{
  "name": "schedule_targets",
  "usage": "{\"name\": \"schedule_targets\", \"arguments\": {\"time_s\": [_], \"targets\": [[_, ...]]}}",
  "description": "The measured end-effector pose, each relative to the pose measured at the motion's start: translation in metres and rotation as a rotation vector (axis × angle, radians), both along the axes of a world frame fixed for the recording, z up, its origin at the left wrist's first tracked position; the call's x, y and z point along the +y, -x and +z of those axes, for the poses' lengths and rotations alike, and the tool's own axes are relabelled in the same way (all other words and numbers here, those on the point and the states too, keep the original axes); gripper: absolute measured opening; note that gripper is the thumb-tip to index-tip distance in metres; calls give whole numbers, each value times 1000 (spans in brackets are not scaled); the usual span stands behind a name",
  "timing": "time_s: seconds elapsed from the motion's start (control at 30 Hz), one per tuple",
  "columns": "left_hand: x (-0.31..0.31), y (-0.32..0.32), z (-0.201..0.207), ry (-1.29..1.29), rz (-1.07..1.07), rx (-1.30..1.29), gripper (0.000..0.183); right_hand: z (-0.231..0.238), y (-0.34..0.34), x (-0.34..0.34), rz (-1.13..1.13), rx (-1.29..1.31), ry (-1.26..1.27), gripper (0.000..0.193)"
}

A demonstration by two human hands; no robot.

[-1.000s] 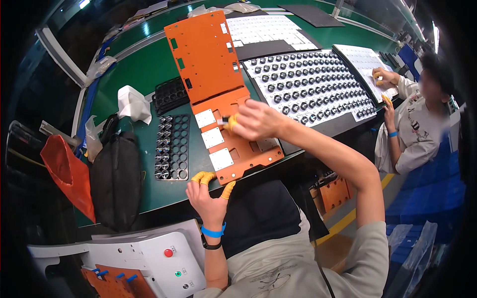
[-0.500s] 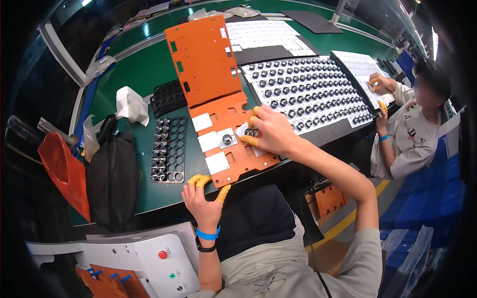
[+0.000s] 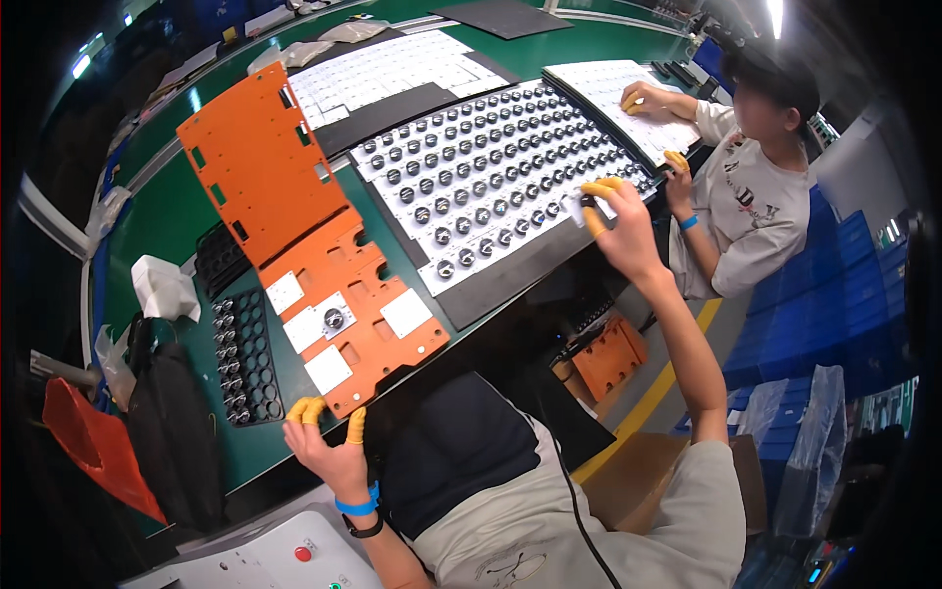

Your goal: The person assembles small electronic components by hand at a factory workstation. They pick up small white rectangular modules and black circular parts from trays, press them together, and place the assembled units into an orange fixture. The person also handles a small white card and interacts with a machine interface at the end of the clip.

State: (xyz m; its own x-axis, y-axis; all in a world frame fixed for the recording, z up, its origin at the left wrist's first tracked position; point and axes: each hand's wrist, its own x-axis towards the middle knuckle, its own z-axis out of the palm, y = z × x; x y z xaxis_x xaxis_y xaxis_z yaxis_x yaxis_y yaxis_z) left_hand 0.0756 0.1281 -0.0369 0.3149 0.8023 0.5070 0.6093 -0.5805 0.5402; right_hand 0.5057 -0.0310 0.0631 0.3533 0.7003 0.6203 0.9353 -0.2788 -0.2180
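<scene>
My right hand (image 3: 625, 234), with yellow finger cots, pinches a small white board with a black round part (image 3: 589, 201) above the near right of the white panel sheet (image 3: 461, 287), which bears rows of similar black round parts. My fingers partly hide what they hold. My left hand (image 3: 329, 450), also in yellow cots, has its fingers apart by the near corner of an orange fixture (image 3: 388, 361). The fixture's lid (image 3: 257, 162) stands open. In it lie several white square boards, one carrying a black round part (image 3: 334, 318).
Left of the fixture is a black tray (image 3: 260, 368) partly filled with shiny round parts. A white foam piece (image 3: 165, 288), black bag (image 3: 177, 422) and orange pouch (image 3: 93, 442) are further left. A co-worker (image 3: 751, 187) handles another white sheet (image 3: 613, 98) at the right.
My right hand has lifted the small white board with its round part from the fixture and carried it right over the panel sheet. The view has turned right. My left hand stays by the fixture's corner.
</scene>
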Motion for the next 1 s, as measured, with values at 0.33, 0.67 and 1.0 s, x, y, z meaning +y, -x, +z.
{"name": "schedule_targets", "arguments": {"time_s": [0.33,0.67,1.0], "targets": [[3,1,-7,7,22,-9,63,-39,-66,-40,-62,-39,167,25],[4,-1,-11,-12,21,-8,65,-54,-87,-40,-69,-74,191,31],[4,-9,-7,-28,1,-7,61,39,65,-73,333,118,-1037,30]]}}
